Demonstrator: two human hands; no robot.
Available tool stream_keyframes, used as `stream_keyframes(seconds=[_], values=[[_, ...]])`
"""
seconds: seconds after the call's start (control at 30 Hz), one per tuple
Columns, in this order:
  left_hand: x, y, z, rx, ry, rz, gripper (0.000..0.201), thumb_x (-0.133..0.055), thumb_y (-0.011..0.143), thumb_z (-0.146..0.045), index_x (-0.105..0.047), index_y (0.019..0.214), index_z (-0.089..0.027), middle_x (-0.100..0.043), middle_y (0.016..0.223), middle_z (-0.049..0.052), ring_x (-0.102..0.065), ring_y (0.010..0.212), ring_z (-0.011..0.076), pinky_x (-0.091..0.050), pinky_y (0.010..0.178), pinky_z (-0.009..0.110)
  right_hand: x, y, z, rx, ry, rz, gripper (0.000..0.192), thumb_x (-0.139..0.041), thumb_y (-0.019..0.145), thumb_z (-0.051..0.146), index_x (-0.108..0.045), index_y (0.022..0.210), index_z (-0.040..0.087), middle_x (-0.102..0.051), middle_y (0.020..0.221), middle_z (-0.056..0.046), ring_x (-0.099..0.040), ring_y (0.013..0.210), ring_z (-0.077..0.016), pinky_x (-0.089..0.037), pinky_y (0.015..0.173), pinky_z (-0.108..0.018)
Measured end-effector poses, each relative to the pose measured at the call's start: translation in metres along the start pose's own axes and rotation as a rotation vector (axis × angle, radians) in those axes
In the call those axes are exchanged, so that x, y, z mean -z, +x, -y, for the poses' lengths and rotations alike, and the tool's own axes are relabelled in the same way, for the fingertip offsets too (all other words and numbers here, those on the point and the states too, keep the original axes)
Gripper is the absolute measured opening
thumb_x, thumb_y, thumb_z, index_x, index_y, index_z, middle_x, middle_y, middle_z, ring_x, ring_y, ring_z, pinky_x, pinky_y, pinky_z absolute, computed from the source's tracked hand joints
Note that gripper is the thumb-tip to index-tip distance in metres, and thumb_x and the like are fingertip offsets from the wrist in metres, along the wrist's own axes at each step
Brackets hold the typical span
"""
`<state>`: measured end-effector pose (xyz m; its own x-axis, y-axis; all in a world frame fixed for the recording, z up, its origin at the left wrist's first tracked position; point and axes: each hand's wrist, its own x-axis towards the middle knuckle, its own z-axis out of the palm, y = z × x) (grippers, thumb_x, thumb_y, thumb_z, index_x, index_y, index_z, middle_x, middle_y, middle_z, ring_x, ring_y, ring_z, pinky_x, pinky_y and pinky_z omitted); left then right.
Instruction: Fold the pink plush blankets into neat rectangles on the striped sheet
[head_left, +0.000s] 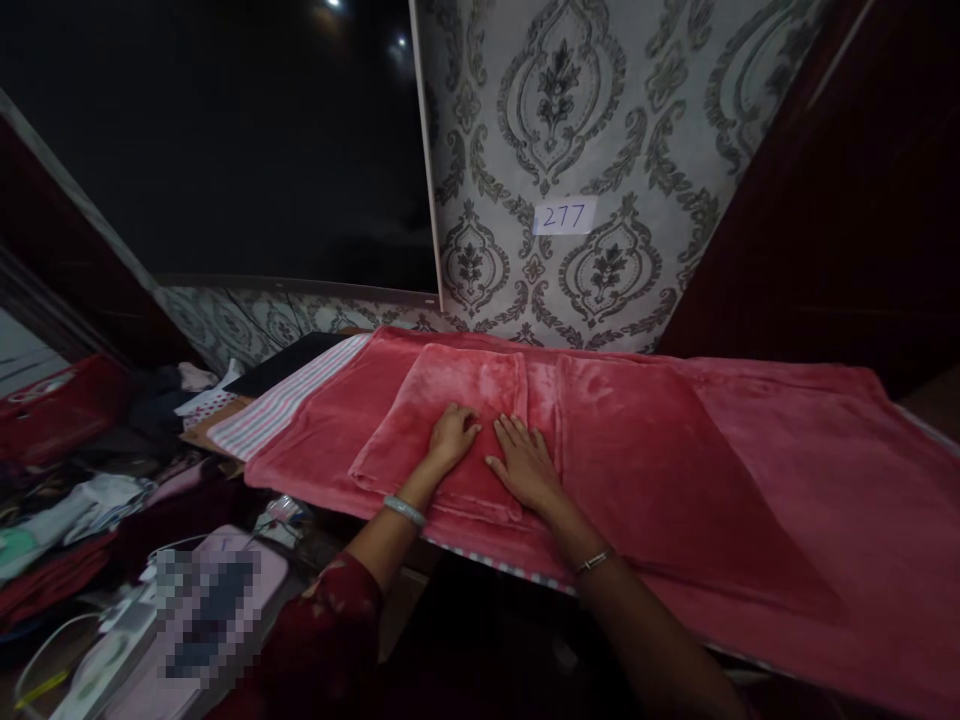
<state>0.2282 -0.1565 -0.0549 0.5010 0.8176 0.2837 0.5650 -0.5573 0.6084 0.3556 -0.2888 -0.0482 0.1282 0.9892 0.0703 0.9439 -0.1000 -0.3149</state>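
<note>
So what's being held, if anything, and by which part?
Nothing clearly: the right hand lies flat on the folded red cloth; the left hand rests there, fingers bent, any pinch unclear.

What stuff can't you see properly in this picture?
All in the head view:
Palms of the left hand and right hand: hidden, turned down toward the red cloth.
The red cloth's lower right end: cut off by the picture's edge.
Whatever is under the blocky patch: covered by its squares.
Dark screen: its top is cut off by the upper edge.
Clothes pile: too dim to tell every piece apart.
</note>
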Motion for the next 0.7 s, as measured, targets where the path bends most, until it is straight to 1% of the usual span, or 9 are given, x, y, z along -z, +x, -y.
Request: stream_keyframes(seconds=[0.13,0.23,0.33,0.4,0.47,0.6,0.67,0.7], values=[[0.000,0.000,-0.005,0.041,-0.048,-0.032,0.011,-0.066,0.082,-0.011,-0.074,0.086,-0.018,-0.068,0.090,0.005,-0.062,0.088,0.0178,-0.049,0.086,0.030,-0.002,0.001,-0.001,0.004,0.005,-0.002,0.068,-0.039,0.101,0.043,-0.026,0.161,0.013,-0.018,0.169,-0.008,-0.010,0.157,-0.0235,-0.008,0.126,-0.049],[0.000,0.002,-0.007,0.077,-0.117,-0.069,0.013,-0.062,0.079,-0.009,-0.070,0.074,-0.017,-0.068,0.081,0.004,-0.062,0.081,0.0164,-0.049,0.082,0.028,-0.002,0.002,-0.002,0.005,0.010,-0.003,0.068,-0.038,0.101,0.044,-0.026,0.161,0.014,-0.018,0.169,-0.009,-0.010,0.157,-0.0230,-0.008,0.126,-0.049],[0.009,0.004,-0.006,0.131,-0.210,-0.108,0.013,-0.057,0.079,-0.012,-0.066,0.070,-0.017,-0.065,0.070,0.001,-0.060,0.068,0.0146,-0.049,0.072,0.026,-0.002,0.002,-0.003,0.001,0.020,0.003,0.069,-0.038,0.101,0.044,-0.026,0.161,0.014,-0.018,0.169,-0.008,-0.010,0.157,-0.0229,-0.009,0.126,-0.049],[0.026,0.004,0.000,0.165,-0.269,-0.129,0.013,-0.056,0.081,-0.020,-0.065,0.071,-0.017,-0.062,0.065,-0.001,-0.058,0.060,0.0139,-0.049,0.065,0.025,-0.002,0.002,-0.003,-0.004,0.027,0.008,0.069,-0.039,0.101,0.044,-0.025,0.161,0.014,-0.018,0.169,-0.008,-0.009,0.157,-0.0229,-0.009,0.126,-0.049],[0.051,0.002,0.010,0.194,-0.306,-0.173,0.016,-0.055,0.082,-0.027,-0.064,0.074,-0.017,-0.063,0.066,-0.001,-0.058,0.061,0.0142,-0.049,0.065,0.025,-0.001,0.002,-0.003,-0.001,0.032,0.007,0.069,-0.038,0.100,0.044,-0.026,0.161,0.014,-0.017,0.169,-0.008,-0.009,0.157,-0.0228,-0.009,0.126,-0.049],[0.109,-0.010,0.036,0.281,-0.310,-0.308,0.016,-0.059,0.078,-0.031,-0.065,0.081,-0.017,-0.069,0.081,0.003,-0.065,0.085,0.0187,-0.051,0.079,0.027,0.000,0.001,-0.002,0.002,0.034,0.003,0.069,-0.037,0.101,0.044,-0.026,0.161,0.014,-0.017,0.169,-0.009,-0.008,0.157,-0.0227,-0.008,0.126,-0.048],[0.128,-0.021,0.047,0.334,-0.303,-0.312,0.021,-0.065,0.073,-0.034,-0.067,0.083,-0.016,-0.071,0.084,0.006,-0.066,0.088,0.0220,-0.052,0.079,0.029,0.001,0.001,-0.001,-0.005,0.040,0.008,0.069,-0.038,0.101,0.044,-0.025,0.161,0.013,-0.016,0.169,-0.009,-0.008,0.157,-0.0226,-0.007,0.126,-0.048],[0.134,-0.027,0.051,0.360,-0.307,-0.277,0.025,-0.068,0.071,-0.037,-0.068,0.084,-0.015,-0.072,0.083,0.007,-0.067,0.086,0.0233,-0.053,0.076,0.030,0.002,0.001,-0.001,-0.007,0.045,0.012,0.070,-0.038,0.101,0.044,-0.024,0.162,0.013,-0.016,0.169,-0.009,-0.007,0.157,-0.0224,-0.006,0.126,-0.048]])
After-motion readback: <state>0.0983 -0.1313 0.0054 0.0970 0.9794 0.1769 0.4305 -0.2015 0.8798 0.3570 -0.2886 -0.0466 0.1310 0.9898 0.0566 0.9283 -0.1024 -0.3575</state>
